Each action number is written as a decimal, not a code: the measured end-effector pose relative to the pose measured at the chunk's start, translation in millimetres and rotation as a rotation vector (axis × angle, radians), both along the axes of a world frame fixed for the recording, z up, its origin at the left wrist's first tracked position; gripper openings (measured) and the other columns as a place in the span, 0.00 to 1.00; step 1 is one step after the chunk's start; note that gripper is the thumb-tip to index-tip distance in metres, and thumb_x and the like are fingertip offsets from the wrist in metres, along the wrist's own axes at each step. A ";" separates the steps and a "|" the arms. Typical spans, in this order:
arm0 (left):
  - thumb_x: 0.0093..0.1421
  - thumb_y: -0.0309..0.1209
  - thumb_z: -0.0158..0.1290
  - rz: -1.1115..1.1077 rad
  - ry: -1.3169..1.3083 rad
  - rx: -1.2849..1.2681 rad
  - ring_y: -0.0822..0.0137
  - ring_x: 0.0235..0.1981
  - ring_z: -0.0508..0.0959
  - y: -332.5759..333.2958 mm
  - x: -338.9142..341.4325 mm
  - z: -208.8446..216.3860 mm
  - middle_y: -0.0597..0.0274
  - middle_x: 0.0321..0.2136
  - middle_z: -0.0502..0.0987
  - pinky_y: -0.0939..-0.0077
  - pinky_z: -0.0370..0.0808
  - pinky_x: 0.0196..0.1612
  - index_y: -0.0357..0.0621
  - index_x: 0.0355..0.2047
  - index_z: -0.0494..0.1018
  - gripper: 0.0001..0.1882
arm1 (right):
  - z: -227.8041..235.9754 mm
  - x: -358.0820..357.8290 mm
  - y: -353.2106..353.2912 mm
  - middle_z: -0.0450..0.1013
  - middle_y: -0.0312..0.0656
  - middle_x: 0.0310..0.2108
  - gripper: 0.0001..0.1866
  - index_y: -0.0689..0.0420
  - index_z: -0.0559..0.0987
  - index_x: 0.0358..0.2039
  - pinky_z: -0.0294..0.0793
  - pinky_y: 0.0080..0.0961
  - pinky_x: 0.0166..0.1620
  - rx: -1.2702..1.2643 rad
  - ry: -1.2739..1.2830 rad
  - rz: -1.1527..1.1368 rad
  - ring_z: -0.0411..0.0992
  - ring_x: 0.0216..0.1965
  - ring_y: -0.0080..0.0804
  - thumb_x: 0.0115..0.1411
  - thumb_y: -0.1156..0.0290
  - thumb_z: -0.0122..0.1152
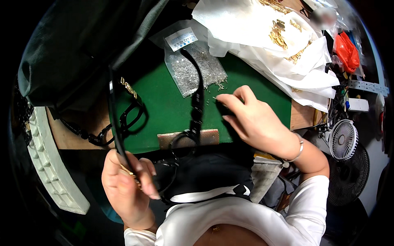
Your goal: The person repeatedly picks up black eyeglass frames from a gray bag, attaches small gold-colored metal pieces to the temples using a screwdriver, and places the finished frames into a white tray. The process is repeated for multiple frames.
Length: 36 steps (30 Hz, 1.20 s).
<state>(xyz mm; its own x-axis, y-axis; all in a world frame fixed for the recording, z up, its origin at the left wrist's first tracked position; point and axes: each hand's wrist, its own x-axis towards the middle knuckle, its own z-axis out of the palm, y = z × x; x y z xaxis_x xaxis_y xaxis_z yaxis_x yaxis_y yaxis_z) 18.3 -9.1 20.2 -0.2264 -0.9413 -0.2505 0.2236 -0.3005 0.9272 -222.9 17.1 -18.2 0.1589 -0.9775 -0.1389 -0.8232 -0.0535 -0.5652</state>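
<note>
Over the green mat (pixel 164 107), the right hand (pixel 259 118) hangs beside loose metal bits (pixel 222 87), fingers narrowly parted; whether it grips one is unclear. The left hand (pixel 125 189) holds black glasses (pixel 116 133). Picking bits seems the step; the next move calls for a fine pinch.

black glasses (pixel 117 137) partly hidden behind left hand (pixel 125 186)

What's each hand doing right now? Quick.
Left hand: closed, holding black glasses frame.
Right hand: fingers bent beside loose small metal bits; whether it's closed on something tiny can't be told.
</note>
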 end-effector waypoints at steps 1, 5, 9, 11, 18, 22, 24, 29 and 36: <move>0.56 0.41 0.49 0.014 0.123 0.053 0.77 0.05 0.63 -1.5 3.5 0.2 0.69 0.07 0.63 0.82 0.64 0.24 0.37 0.27 0.61 0.18 | -1.5 2.6 0.4 0.61 0.47 0.31 0.17 0.59 0.69 0.42 0.69 0.31 0.28 -0.031 0.038 -0.025 0.68 0.25 0.43 0.48 0.77 0.54; 0.56 0.35 0.47 -0.127 0.657 0.283 0.72 0.06 0.67 0.5 18.1 -11.9 0.63 0.10 0.67 0.77 0.66 0.27 0.36 0.26 0.61 0.13 | -15.4 9.4 -2.0 0.62 0.46 0.28 0.15 0.57 0.69 0.39 0.70 0.31 0.21 -0.165 0.126 -0.062 0.68 0.22 0.39 0.48 0.75 0.54; 0.57 0.35 0.46 -0.252 0.723 0.531 0.75 0.07 0.66 9.0 -3.6 -20.0 0.62 0.13 0.68 0.79 0.62 0.26 0.36 0.27 0.62 0.12 | -12.7 13.0 -4.2 0.63 0.45 0.29 0.17 0.56 0.70 0.40 0.69 0.30 0.23 -0.135 0.154 -0.089 0.69 0.22 0.39 0.47 0.77 0.55; 0.60 0.33 0.40 -0.333 0.731 0.504 0.75 0.06 0.66 8.5 -13.4 -26.3 0.68 0.09 0.66 0.80 0.62 0.24 0.39 0.27 0.60 0.10 | -11.1 14.8 -3.4 0.64 0.45 0.30 0.18 0.56 0.72 0.41 0.69 0.30 0.25 -0.112 0.122 -0.119 0.69 0.24 0.40 0.47 0.77 0.56; 0.60 0.34 0.39 -0.376 0.744 0.489 0.77 0.06 0.65 3.9 -13.3 -38.7 0.69 0.10 0.65 0.80 0.62 0.25 0.35 0.36 0.61 0.13 | -13.4 10.3 -3.1 0.64 0.45 0.29 0.18 0.56 0.71 0.42 0.69 0.29 0.25 -0.105 0.116 -0.136 0.69 0.23 0.39 0.47 0.77 0.56; 0.61 0.33 0.35 -0.350 0.860 0.518 0.77 0.09 0.66 5.1 -11.3 -43.4 0.67 0.14 0.66 0.80 0.62 0.26 0.34 0.52 0.54 0.21 | -13.3 11.8 -3.4 0.64 0.45 0.29 0.18 0.56 0.71 0.42 0.69 0.29 0.24 -0.131 0.141 -0.105 0.69 0.23 0.39 0.47 0.77 0.56; 0.62 0.33 0.35 -0.311 0.904 0.585 0.77 0.09 0.66 6.5 -12.0 -42.9 0.68 0.14 0.65 0.79 0.63 0.26 0.35 0.52 0.55 0.20 | -16.3 11.1 -3.9 0.62 0.44 0.28 0.16 0.55 0.69 0.39 0.70 0.31 0.22 -0.182 0.146 -0.080 0.69 0.21 0.38 0.47 0.76 0.55; 0.63 0.34 0.33 -0.332 0.955 0.578 0.77 0.09 0.65 6.8 -11.2 -48.7 0.68 0.14 0.65 0.78 0.64 0.27 0.38 0.51 0.55 0.19 | -18.2 8.1 -5.6 0.62 0.43 0.28 0.17 0.56 0.70 0.39 0.70 0.29 0.22 -0.186 0.192 -0.083 0.68 0.21 0.35 0.45 0.75 0.56; 0.62 0.34 0.38 -0.281 0.940 0.661 0.79 0.08 0.63 5.3 -15.0 -46.8 0.67 0.12 0.65 0.83 0.61 0.24 0.36 0.51 0.57 0.19 | -21.4 7.5 -4.5 0.63 0.42 0.28 0.19 0.56 0.70 0.40 0.69 0.27 0.21 -0.226 0.238 -0.031 0.68 0.20 0.33 0.43 0.76 0.56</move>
